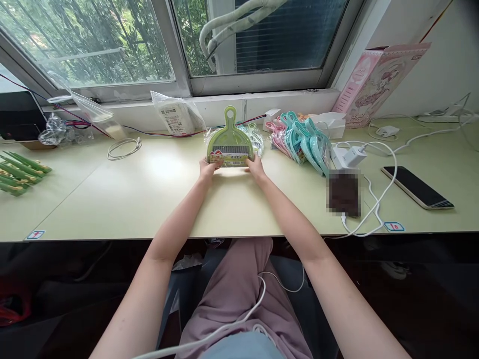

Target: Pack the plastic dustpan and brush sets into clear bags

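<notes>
A small green dustpan [230, 137] with dark bristles across its lower part, apparently a dustpan and brush set, stands nearly upright in clear wrapping, its looped handle up. My left hand [208, 168] grips its lower left corner, and my right hand [256, 166] holds the lower right corner. A printed label runs along the bottom between my hands. Partly hidden behind the dustpan is a white, patterned bundle [256, 139] in clear plastic. To the right lie several turquoise clothes hangers [305, 137], with pink hangers [277, 130] beside them.
On the right are a charger [355, 156] with looping white cables, a blurred dark object [343, 193] and a phone [417, 187]. A pink box [379, 82] leans at the back. Green stalk-like items [20, 172] lie far left; a coiled cable [123, 148] rests nearer.
</notes>
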